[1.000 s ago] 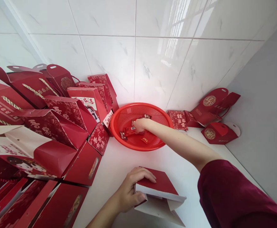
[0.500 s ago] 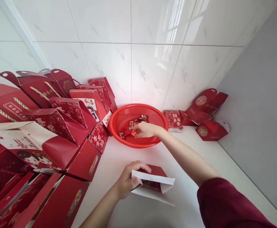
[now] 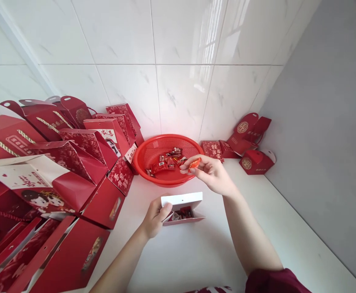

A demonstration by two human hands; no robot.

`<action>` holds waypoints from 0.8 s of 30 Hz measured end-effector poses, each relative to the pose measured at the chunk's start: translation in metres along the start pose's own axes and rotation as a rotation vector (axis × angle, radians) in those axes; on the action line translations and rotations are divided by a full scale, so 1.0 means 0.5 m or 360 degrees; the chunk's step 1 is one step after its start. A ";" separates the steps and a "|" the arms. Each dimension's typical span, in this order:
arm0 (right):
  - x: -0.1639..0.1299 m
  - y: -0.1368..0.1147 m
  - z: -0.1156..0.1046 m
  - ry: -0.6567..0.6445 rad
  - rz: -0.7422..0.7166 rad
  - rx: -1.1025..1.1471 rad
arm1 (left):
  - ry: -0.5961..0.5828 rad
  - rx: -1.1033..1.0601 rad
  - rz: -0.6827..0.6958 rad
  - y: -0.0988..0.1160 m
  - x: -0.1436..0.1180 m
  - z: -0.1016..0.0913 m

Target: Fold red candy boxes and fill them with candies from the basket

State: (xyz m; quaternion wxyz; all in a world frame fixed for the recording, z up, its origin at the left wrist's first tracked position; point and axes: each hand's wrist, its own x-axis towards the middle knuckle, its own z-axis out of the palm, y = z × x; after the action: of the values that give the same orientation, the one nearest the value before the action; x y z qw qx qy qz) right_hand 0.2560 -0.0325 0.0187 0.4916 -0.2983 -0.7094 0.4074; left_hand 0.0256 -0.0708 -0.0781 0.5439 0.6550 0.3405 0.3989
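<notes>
while the left hand (image 3: pixel 155 215) steadies the open box (image 3: pixel 182 208), the right hand (image 3: pixel 210 173) pinches a candy (image 3: pixel 194 163) above.

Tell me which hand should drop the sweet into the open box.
Right. The right hand already pinches the sweet just above the open box, while the left hand is busy holding that box open.

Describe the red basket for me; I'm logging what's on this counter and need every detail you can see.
The basket is a round, shallow bowl of bright red plastic, its wall pierced with fine mesh holes under a smooth rolled rim. It sits upright on the white counter against the tiled wall, beside the stacked red gift boxes. Small wrapped candies lie scattered on its bottom. The right hand hovers by its near rim without touching it.
</notes>
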 end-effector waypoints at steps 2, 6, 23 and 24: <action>-0.017 -0.022 -0.005 0.0018 -0.0073 0.0044 | -0.0025 0.0118 -0.0040 0.028 0.011 -0.011; -0.036 -0.058 -0.004 -0.0052 -0.0273 0.0063 | 0.0119 0.0394 0.0235 0.114 0.044 -0.030; -0.015 -0.035 0.047 0.0065 -0.0656 -0.0448 | 0.0160 0.0064 0.0156 0.211 0.084 -0.006; -0.014 -0.033 0.049 0.0091 -0.0670 -0.0505 | 0.0188 0.0104 0.0155 0.211 0.085 -0.010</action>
State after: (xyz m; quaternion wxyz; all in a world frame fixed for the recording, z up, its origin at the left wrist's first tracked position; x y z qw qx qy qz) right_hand 0.2350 -0.0531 0.0254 0.5325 -0.2289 -0.7967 0.1713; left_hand 0.0414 -0.0500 0.0329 0.4813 0.6636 0.3526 0.4514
